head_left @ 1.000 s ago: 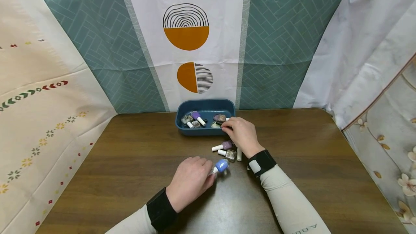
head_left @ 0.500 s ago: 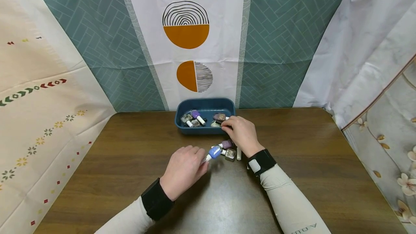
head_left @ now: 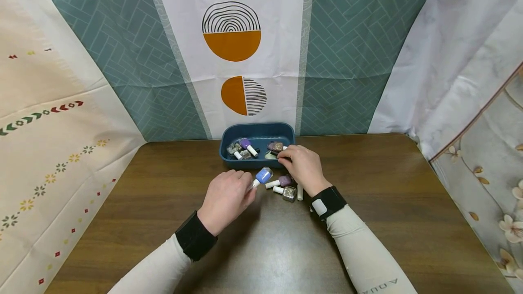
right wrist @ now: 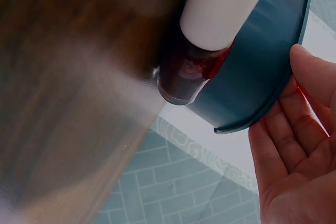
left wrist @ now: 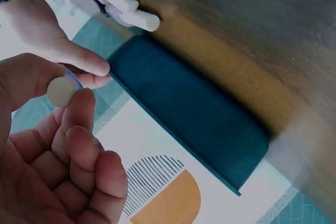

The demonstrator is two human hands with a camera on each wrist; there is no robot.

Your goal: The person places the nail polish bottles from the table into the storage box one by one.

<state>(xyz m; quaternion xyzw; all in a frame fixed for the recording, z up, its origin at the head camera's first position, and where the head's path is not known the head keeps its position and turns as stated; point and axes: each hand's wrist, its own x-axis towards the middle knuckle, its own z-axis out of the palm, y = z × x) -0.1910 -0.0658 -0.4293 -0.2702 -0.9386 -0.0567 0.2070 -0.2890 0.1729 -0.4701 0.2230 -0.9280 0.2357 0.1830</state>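
Observation:
My left hand [head_left: 226, 198] pinches a blue nail polish bottle [head_left: 263, 175] by its white cap [left wrist: 61, 91], between thumb and fingertips. The bottle points away, just in front of the dark teal tray [head_left: 257, 164]. At the tray's front right corner, my right hand [head_left: 304, 169] grips the rim, thumb outside and fingers over the edge. Under and left of that hand lie a mauve nail polish bottle [head_left: 285, 180] and a glittery one [head_left: 289, 193], both white-capped. A dark red nail polish bottle [right wrist: 191, 72] with a white cap shows close up in the right wrist view.
Inside the tray, a purple bottle [head_left: 245, 143] lies with several glittery ones at the left, and a brown glittery bottle [head_left: 275, 146] lies at the right. The wooden table [head_left: 163, 171] ends at a fabric-hung backdrop [head_left: 347, 80] right behind the tray.
My left hand has carried the blue nail polish bottle away from me and leftward, from beside the loose bottles to near the tray's front. My right hand has stayed at the tray's corner.

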